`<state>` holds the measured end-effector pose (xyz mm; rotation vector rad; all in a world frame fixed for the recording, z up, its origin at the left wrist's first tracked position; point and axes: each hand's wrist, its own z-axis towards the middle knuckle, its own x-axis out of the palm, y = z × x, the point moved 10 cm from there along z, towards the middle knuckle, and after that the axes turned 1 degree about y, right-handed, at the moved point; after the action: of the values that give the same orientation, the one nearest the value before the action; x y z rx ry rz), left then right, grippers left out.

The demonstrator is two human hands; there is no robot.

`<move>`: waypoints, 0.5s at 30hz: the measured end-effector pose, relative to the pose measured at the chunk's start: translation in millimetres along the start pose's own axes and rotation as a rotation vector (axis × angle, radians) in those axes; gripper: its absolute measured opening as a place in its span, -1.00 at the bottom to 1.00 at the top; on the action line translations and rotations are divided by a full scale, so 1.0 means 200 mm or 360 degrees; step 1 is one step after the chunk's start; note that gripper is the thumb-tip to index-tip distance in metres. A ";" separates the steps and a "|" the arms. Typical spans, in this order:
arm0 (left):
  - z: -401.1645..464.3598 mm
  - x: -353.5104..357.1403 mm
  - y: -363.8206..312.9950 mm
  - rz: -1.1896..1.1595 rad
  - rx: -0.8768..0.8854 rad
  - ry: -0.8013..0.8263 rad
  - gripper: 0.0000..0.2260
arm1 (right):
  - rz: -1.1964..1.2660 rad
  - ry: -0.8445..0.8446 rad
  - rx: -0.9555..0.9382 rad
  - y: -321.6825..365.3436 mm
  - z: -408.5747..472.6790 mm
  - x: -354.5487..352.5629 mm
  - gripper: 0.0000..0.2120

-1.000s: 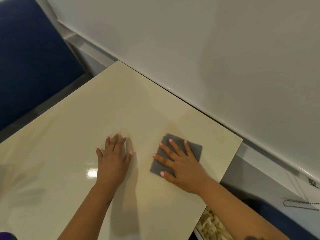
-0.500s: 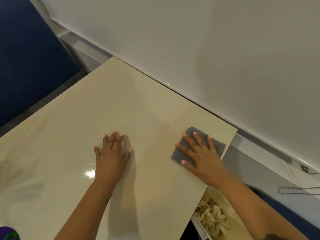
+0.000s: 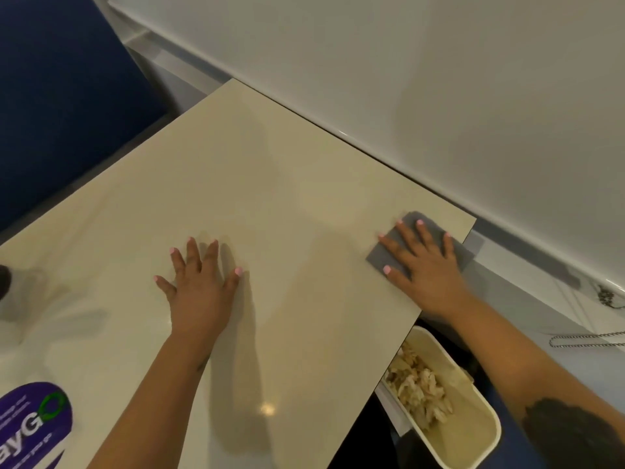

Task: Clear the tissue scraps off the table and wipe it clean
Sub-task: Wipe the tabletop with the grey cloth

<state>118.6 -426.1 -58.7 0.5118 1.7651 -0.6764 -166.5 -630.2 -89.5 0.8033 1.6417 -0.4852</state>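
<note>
A glossy cream table (image 3: 270, 184) fills the middle of the head view. My right hand (image 3: 422, 269) presses flat, fingers spread, on a grey cloth (image 3: 431, 228) at the table's right edge; the cloth's far corner overhangs that edge. My left hand (image 3: 199, 286) lies flat on the table's middle, fingers spread, holding nothing. Tissue scraps (image 3: 419, 380) sit piled in a white bin (image 3: 473, 431) below the table's right edge. No scraps show on the tabletop.
A white wall (image 3: 406, 79) runs along the table's far side. A dark blue seat (image 3: 57, 96) stands at the upper left. A purple-labelled object (image 3: 33, 421) sits at the table's lower left corner. A metal chain (image 3: 588, 340) lies on the ledge at right.
My right hand has slid the grey cloth rightward across the table to its right edge. My left hand has stayed flat in place. The bin has come further into view.
</note>
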 end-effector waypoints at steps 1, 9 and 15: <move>-0.01 0.00 0.04 0.0014 -0.0045 0.0013 -0.42 | 0.0038 -0.0002 0.0091 -0.03 0.05 -0.01 -0.38; -0.08 0.04 0.14 -0.0024 -0.0155 0.0021 -0.43 | -0.0029 0.0013 -0.0419 0.40 -0.09 0.06 -0.42; -0.12 0.07 0.16 -0.0028 -0.0174 0.0023 -0.44 | -0.0008 0.0041 -0.0103 0.13 0.02 0.02 -0.42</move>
<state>118.7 -385.9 -72.8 0.4278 1.8113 -0.5857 -146.2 -614.4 -91.2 0.7605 1.6751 -0.4246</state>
